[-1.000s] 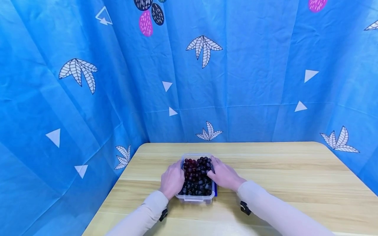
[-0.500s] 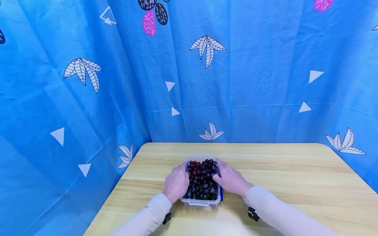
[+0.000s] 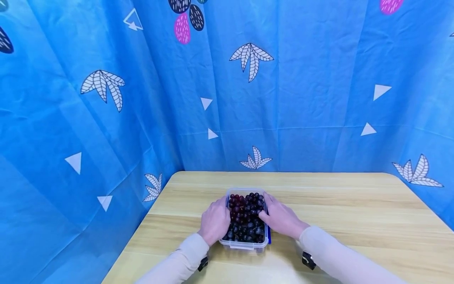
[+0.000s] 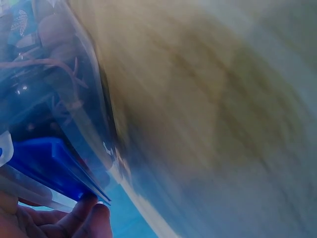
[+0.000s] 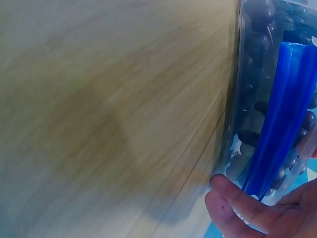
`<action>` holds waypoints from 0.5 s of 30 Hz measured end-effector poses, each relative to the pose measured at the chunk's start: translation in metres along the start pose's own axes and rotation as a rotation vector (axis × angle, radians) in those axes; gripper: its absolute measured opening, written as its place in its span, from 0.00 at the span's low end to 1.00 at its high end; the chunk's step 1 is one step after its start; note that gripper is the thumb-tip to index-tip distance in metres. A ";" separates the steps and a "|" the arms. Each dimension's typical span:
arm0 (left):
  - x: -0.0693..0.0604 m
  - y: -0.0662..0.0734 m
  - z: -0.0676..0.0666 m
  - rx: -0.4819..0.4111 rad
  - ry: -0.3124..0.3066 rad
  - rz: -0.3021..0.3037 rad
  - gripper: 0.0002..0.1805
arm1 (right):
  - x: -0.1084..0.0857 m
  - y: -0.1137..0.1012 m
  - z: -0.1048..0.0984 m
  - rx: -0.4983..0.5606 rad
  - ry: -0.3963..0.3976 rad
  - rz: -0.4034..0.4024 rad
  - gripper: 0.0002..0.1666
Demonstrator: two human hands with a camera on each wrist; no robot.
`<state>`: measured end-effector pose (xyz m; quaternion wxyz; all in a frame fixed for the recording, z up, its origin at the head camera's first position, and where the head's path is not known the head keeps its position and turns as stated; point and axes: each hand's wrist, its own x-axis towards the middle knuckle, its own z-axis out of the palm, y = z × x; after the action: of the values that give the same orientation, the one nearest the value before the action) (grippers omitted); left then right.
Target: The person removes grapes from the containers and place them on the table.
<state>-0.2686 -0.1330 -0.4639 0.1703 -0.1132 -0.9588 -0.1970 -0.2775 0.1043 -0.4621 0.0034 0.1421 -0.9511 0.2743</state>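
Observation:
A clear plastic food container stands on the table, filled with dark red and near-black grapes. My left hand grips its left side, with the thumb at the top edge. On the opposite side my right hand holds the container, its thumb over the rim and its fingers along the outer wall. In the left wrist view a blue side flap hangs by the left fingertips. Another blue flap slants down the wall above the right fingers. Whether a clear lid covers the grapes, I cannot tell.
The wooden table extends around the container, with rounded far corners. Blue patterned curtains hang behind it and along the left and right. Dark devices sit under both wrists, with the right one plainly seen.
Container and both hands appear a little further right and lower in the head view, while the background has also shifted right. Both hands keep the same hold.

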 end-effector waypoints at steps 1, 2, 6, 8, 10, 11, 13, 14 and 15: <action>0.000 0.000 0.000 0.002 -0.002 -0.001 0.23 | -0.001 0.000 -0.001 -0.002 -0.002 0.001 0.49; 0.000 0.001 0.001 0.003 -0.002 -0.001 0.23 | -0.001 0.000 -0.001 -0.003 -0.005 0.003 0.48; 0.000 0.002 0.001 0.006 0.000 0.002 0.23 | -0.003 0.001 -0.002 0.008 -0.008 0.004 0.48; 0.000 0.002 0.001 0.006 -0.001 0.011 0.24 | -0.003 0.001 -0.002 0.002 -0.001 0.000 0.48; 0.001 0.001 0.001 0.011 -0.002 0.025 0.24 | -0.003 0.001 -0.002 -0.003 0.010 -0.008 0.48; 0.001 0.001 0.000 0.014 -0.003 0.033 0.24 | -0.003 0.002 -0.002 -0.004 0.010 -0.009 0.48; 0.002 0.000 0.000 0.018 -0.009 0.044 0.24 | -0.003 0.002 -0.001 -0.011 0.017 -0.016 0.47; 0.003 -0.001 -0.001 0.022 -0.013 0.049 0.24 | -0.003 0.002 -0.001 -0.015 0.018 -0.019 0.47; 0.004 -0.002 -0.002 0.023 -0.013 0.055 0.24 | -0.002 0.002 -0.001 -0.016 0.015 -0.019 0.47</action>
<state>-0.2720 -0.1345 -0.4617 0.1705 -0.1386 -0.9588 -0.1803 -0.2758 0.1069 -0.4627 0.0142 0.1490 -0.9518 0.2678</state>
